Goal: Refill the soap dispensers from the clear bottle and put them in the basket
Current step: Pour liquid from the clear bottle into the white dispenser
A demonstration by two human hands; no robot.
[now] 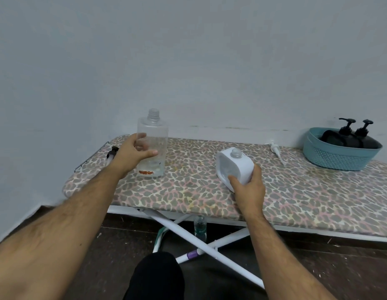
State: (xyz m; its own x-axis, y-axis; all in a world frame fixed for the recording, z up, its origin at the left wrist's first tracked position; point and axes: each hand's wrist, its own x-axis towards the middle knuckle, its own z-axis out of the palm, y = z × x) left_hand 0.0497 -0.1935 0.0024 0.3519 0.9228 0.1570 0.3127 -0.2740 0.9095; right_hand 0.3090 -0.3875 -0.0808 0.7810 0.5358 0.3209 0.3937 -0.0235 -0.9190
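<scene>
The clear bottle [153,146] stands upright and uncapped at the left of the ironing board [296,195], and my left hand [132,154] grips its side. A white soap dispenser [235,167] with no pump in its neck leans tilted at the board's middle; my right hand [248,189] holds its lower right corner. A white pump head [276,149] lies loose on the board to the right. At the far right a teal basket [339,158] holds two black pump dispensers [352,135].
A dark pump or cap [112,153] lies at the board's left end by a wire rack. Under the board are its crossed white legs [209,245] and a small bottle [200,228] on the dark floor. A pale wall runs right behind the board.
</scene>
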